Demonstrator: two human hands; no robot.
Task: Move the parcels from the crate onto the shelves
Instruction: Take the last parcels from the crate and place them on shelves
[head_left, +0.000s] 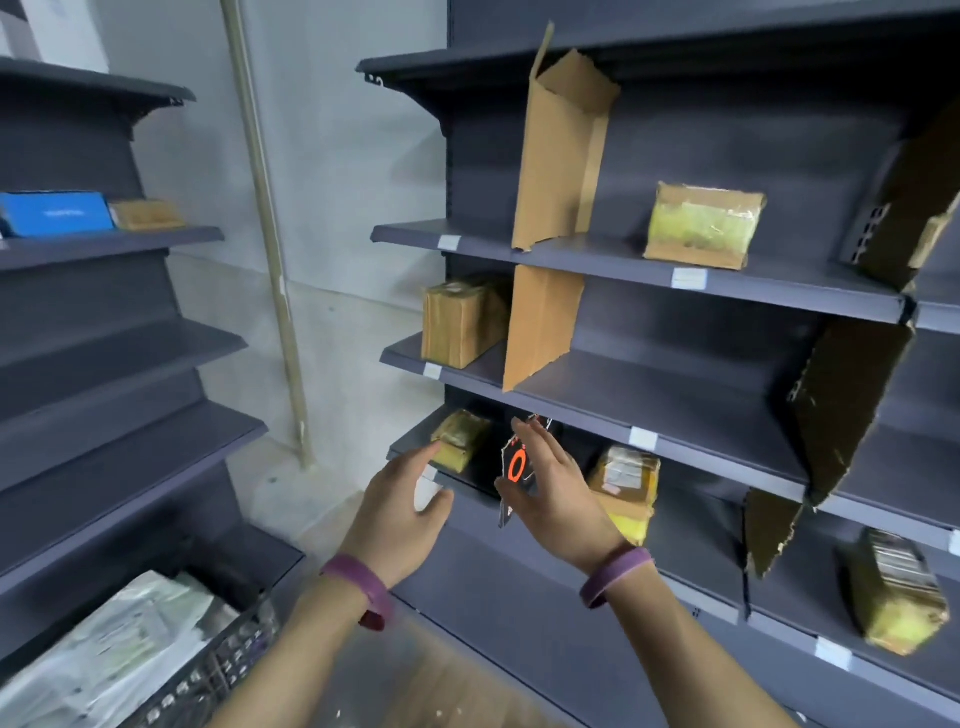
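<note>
right hand (558, 488) at black parcel (515, 464) (crate (218, 670) holds parcels (119, 639)).

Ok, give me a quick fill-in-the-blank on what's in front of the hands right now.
1. The black parcel in front of the right hand bears an ____ mark.
2. The left hand wears a ____ wristband.
3. The crate shows at the lower ____ corner of the view.
4. The tall upright divider is made of ____.

Missing words: orange; purple; left; cardboard.

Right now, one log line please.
left hand: open | right hand: open, at black parcel on shelf | crate: parcels inside
</note>
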